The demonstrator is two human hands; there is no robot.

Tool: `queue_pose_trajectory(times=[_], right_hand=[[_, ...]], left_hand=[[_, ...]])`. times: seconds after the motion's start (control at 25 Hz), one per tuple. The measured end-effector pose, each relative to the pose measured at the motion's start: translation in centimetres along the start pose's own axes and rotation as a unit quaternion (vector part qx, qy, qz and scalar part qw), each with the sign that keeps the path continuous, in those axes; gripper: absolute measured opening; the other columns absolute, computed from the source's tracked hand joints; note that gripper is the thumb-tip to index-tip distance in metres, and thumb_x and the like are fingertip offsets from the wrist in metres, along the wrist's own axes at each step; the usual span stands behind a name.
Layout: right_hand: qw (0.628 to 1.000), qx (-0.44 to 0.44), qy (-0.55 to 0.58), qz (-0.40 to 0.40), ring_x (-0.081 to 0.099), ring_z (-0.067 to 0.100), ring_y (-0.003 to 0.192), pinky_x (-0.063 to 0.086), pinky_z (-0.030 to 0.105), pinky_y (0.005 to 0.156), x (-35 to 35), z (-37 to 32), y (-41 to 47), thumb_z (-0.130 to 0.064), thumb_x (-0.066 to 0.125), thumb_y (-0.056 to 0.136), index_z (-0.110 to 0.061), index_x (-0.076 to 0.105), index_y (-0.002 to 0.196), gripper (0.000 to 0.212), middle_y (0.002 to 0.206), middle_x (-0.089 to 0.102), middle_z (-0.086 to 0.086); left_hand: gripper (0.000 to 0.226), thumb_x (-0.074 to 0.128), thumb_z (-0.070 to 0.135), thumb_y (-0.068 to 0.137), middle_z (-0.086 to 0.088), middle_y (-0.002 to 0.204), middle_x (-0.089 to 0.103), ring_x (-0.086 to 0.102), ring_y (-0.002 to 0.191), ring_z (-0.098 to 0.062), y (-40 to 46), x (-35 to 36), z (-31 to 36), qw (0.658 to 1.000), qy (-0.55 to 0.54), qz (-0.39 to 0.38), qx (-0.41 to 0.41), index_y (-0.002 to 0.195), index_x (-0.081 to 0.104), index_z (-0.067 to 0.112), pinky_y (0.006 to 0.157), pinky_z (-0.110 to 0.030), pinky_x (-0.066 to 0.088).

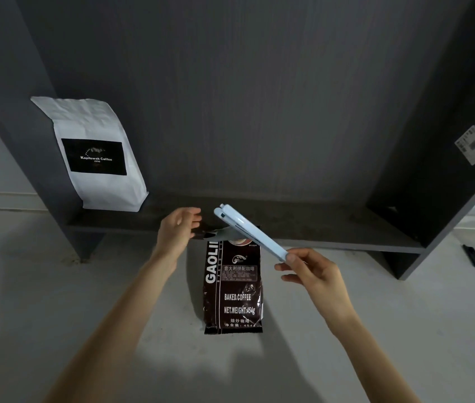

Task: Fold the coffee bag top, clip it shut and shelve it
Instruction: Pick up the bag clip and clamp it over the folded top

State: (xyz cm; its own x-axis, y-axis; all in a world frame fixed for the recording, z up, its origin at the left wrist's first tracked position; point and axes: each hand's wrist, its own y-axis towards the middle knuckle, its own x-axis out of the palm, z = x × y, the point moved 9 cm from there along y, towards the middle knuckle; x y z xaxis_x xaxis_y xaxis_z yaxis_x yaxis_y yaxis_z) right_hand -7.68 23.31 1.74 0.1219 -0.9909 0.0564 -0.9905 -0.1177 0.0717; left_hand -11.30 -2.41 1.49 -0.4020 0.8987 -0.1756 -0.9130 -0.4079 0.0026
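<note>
A dark brown coffee bag point(234, 289) stands upright on the pale floor, just in front of the low shelf. Its top is bent over toward the left. My left hand point(178, 228) grips that folded top at its left end. My right hand point(314, 270) pinches one end of a long pale blue sealing clip point(249, 231). The clip slants up and to the left, above the bag's top. Its far end is slightly parted.
A dark grey shelf unit has a low board point(317, 228) behind the bag. A white coffee bag point(96, 154) stands on that board at the left. A side panel point(448, 184) with a sticker rises at the right. A dark object point(474, 256) lies on the floor far right.
</note>
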Motion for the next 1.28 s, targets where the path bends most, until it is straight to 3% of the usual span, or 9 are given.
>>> queue_pose_trajectory(times=[0.08, 0.2, 0.48, 0.6, 0.76, 0.92, 1.12, 1.28], right_hand=[[1.0, 0.005, 0.0, 0.027, 0.069, 0.008, 0.065, 0.055, 0.015, 0.056, -1.0, 0.2, 0.2, -0.004, 0.053, 0.085, -0.011, 0.063, 0.077, 0.015, 0.073, 0.067, 0.002], [0.999, 0.014, -0.006, 0.045, 0.068, 0.006, 0.065, 0.055, 0.014, 0.056, -1.8, 0.7, 0.2, -0.005, 0.052, 0.086, -0.007, 0.063, 0.08, 0.013, 0.076, 0.065, 0.007], [0.998, 0.032, -0.004, 0.06, 0.069, 0.007, 0.068, 0.055, 0.014, 0.057, -2.3, 2.1, 0.4, -0.007, 0.051, 0.086, -0.012, 0.063, 0.077, 0.016, 0.079, 0.066, 0.01], [0.998, 0.034, -0.007, 0.06, 0.069, 0.006, 0.067, 0.055, 0.014, 0.057, -2.5, 2.3, 0.3, -0.007, 0.051, 0.086, -0.011, 0.063, 0.079, 0.015, 0.079, 0.066, 0.008], [0.996, 0.031, -0.013, 0.079, 0.069, 0.005, 0.071, 0.055, 0.013, 0.057, -3.3, 2.5, 0.2, -0.008, 0.051, 0.086, -0.012, 0.063, 0.08, 0.014, 0.079, 0.067, 0.006], [0.995, 0.022, -0.039, 0.094, 0.069, 0.003, 0.073, 0.055, 0.013, 0.058, -4.6, 2.4, 0.2, -0.01, 0.054, 0.086, -0.018, 0.063, 0.078, 0.015, 0.08, 0.068, 0.004], [0.985, 0.0, -0.167, 0.053, 0.067, 0.001, 0.074, 0.053, 0.009, 0.062, -3.8, 1.8, 0.1, -0.013, 0.058, 0.083, -0.021, 0.064, 0.08, 0.01, 0.08, 0.069, -0.004], [0.971, -0.024, -0.239, 0.014, 0.062, -0.01, 0.067, 0.043, 0.0, 0.057, -2.0, 1.2, 0.0, -0.013, 0.062, 0.081, -0.028, 0.062, 0.077, 0.015, 0.082, 0.066, -0.012]], left_hand=[[0.027, 0.044, 0.019, 0.09, -0.013, 0.117, 0.062, 0.056, 0.105, -0.024, 1.6, 0.9, -1.2, 0.997, 0.069, -0.004, -0.014, 0.109, 0.059, 0.009, 0.09, -0.035, 0.043], [0.029, 0.052, 0.021, 0.087, -0.013, 0.12, 0.061, 0.054, 0.113, -0.025, 2.3, 2.4, -2.7, 0.993, 0.11, -0.023, -0.034, 0.111, 0.059, 0.006, 0.093, -0.03, 0.039], [0.042, 0.061, 0.018, 0.081, -0.015, 0.115, 0.058, 0.054, 0.1, -0.023, 0.5, 3.3, -7.4, 0.991, 0.074, -0.042, -0.108, 0.118, 0.043, 0.01, 0.098, -0.038, 0.04], [0.038, 0.059, 0.019, 0.082, -0.014, 0.121, 0.055, 0.053, 0.109, -0.027, 0.5, 3.5, -7.9, 0.99, 0.064, -0.034, -0.118, 0.115, 0.045, 0.006, 0.099, -0.038, 0.04], [0.029, 0.057, 0.015, 0.084, -0.013, 0.116, 0.06, 0.056, 0.101, -0.022, -0.8, 3.6, -8.0, 0.99, 0.001, -0.048, -0.13, 0.111, 0.054, 0.005, 0.088, -0.031, 0.041], [0.014, 0.06, 0.017, 0.082, -0.008, 0.103, 0.066, 0.06, 0.093, -0.02, -3.3, 3.2, -7.5, 0.987, -0.064, -0.09, -0.12, 0.095, 0.06, 0.015, 0.079, -0.027, 0.045], [0.01, 0.061, 0.019, 0.08, 0.0, 0.096, 0.068, 0.062, 0.092, -0.015, -6.2, 2.7, -6.5, 0.987, -0.083, -0.115, -0.081, 0.089, 0.061, 0.022, 0.082, -0.026, 0.046], [0.012, 0.06, 0.019, 0.081, 0.003, 0.095, 0.066, 0.062, 0.088, -0.008, -7.2, 2.5, -6.0, 0.987, -0.08, -0.12, -0.072, 0.092, 0.06, 0.021, 0.076, -0.021, 0.045]])
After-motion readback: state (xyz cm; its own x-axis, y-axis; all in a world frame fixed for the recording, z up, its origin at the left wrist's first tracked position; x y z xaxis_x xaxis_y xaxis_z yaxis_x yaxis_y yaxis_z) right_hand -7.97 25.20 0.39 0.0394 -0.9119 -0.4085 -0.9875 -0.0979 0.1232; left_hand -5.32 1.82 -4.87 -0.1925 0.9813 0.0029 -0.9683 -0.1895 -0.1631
